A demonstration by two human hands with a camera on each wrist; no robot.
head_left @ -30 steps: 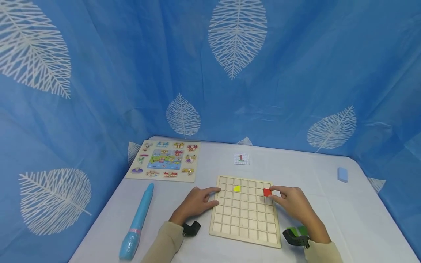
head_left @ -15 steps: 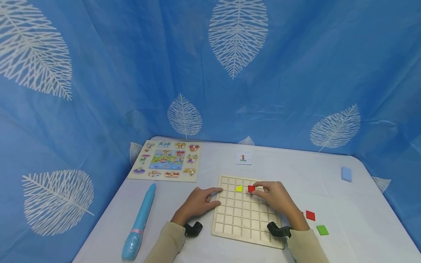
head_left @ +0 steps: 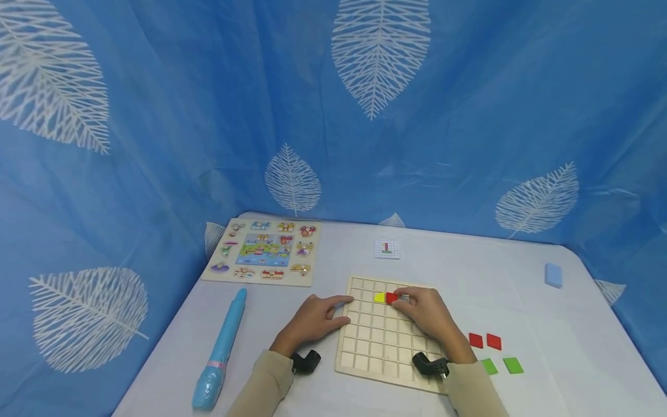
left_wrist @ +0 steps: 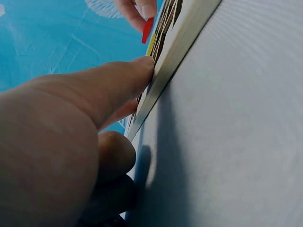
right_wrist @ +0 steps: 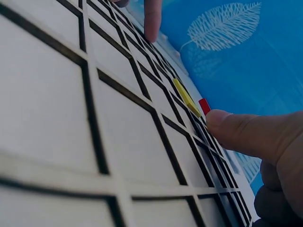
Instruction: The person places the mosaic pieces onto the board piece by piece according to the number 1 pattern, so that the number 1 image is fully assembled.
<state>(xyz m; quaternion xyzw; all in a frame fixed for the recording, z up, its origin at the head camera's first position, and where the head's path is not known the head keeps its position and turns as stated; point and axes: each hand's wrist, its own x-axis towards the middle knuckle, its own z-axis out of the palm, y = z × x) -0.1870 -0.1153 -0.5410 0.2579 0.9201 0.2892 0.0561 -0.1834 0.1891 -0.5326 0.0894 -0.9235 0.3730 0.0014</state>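
Note:
A wooden grid board (head_left: 370, 350) lies on the white table, with a yellow tile (head_left: 380, 297) that has one rounded corner in a cell near its far side. Between thumb and fingers my right hand (head_left: 424, 310) pinches a red square tile (head_left: 391, 298), just right of the yellow one. In the left wrist view the red tile (left_wrist: 147, 31) is tilted, over the board's surface. My left hand (head_left: 315, 318) rests at the board's left edge, thumb and index finger spread apart and touching it, the other fingers curled under.
Two red tiles (head_left: 494, 341) and two green tiles (head_left: 513, 365) lie right of the board. Behind it is a small pattern card (head_left: 387, 249). A picture puzzle (head_left: 260, 278) and a blue microphone-shaped toy (head_left: 221, 341) are at left, a light blue block (head_left: 553, 275) at far right.
My right hand has carried the red tile leftward across the board, from its right edge to beside the yellow tile. The left hand has stayed in place.

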